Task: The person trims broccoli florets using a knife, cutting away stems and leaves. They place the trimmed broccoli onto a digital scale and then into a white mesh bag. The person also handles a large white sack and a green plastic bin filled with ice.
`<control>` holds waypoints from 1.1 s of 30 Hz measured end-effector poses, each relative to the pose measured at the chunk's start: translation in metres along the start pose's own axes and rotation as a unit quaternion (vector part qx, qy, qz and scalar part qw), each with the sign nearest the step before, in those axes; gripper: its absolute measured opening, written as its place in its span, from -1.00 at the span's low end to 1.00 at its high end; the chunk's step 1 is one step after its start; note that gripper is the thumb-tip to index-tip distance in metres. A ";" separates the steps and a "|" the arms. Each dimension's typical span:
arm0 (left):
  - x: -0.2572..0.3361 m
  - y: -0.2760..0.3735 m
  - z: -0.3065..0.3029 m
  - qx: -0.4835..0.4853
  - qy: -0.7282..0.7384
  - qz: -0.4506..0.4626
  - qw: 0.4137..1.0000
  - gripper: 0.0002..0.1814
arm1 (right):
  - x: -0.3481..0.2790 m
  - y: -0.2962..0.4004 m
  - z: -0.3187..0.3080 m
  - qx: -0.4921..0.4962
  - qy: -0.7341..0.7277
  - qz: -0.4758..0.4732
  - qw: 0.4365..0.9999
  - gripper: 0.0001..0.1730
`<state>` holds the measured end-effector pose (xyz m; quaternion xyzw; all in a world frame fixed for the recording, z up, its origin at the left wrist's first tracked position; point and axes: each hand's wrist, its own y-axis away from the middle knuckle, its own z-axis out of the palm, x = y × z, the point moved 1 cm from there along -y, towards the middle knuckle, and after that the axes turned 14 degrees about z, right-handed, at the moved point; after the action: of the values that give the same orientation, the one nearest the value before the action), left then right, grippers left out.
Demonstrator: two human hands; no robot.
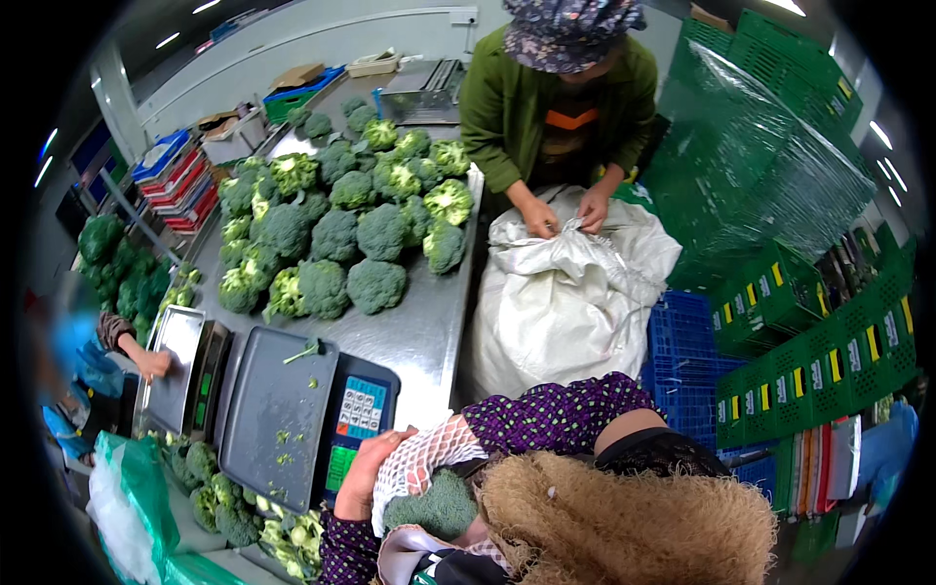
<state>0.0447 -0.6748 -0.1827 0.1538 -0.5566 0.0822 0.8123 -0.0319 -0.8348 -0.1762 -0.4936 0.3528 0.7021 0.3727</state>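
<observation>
My left hand [371, 464] comes up from a purple dotted sleeve and grips the edge of a white mesh net [391, 475]. Through the same mesh shows my right hand [442, 441], largely covered by it, so its finger grip is unclear. A green broccoli head [436, 504] sits low between my hands, against the net. Just beyond my left hand is a digital scale [362, 406] with a keypad. Its grey tray [281, 409] carries a small broccoli sprig [303, 351] and crumbs.
Many broccoli heads [336, 234] cover the steel table [417, 329]. Across from me, a person [563, 110] handles the top of a white woven sack [563, 314]. Green crates [812, 365] line the right. Another person's hand [151, 363] rests at a second scale [172, 373]. Brown fuzzy material [629, 512] blocks the foreground.
</observation>
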 end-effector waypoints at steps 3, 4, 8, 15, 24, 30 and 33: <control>-0.010 -0.008 0.008 -0.005 0.119 -0.059 0.991 -0.53 | -0.001 0.015 0.000 0.004 -0.006 0.018 1.000 -0.48; -0.004 -0.012 0.021 -0.002 0.152 -0.069 0.986 -0.53 | 0.000 0.020 -0.001 0.007 -0.009 0.022 1.000 -0.47; -0.035 -0.028 0.025 -0.013 0.094 -0.050 0.994 -0.56 | -0.004 0.029 -0.001 -0.004 -0.011 0.024 1.000 -0.40; -0.070 -0.068 0.006 -0.026 0.178 0.138 0.974 -0.87 | -0.005 0.044 0.010 -0.015 -0.022 0.040 0.999 -0.28; -0.016 -0.003 -0.021 -0.139 0.117 0.052 0.982 -0.51 | -0.001 0.050 0.026 -0.061 -0.078 0.079 0.992 -0.12; -0.004 0.059 -0.026 -0.044 0.097 0.229 0.968 -0.72 | -0.002 0.051 0.032 -0.100 -0.137 0.123 0.978 -0.02; 0.018 0.080 0.017 0.025 0.023 0.373 0.927 -0.79 | 0.004 0.057 0.039 -0.054 -0.107 0.105 0.987 0.02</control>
<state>0.0121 -0.6062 -0.1480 -0.0467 -0.5527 0.3961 0.7318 -0.0992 -0.8274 -0.1622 -0.3957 0.3221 0.8040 0.3054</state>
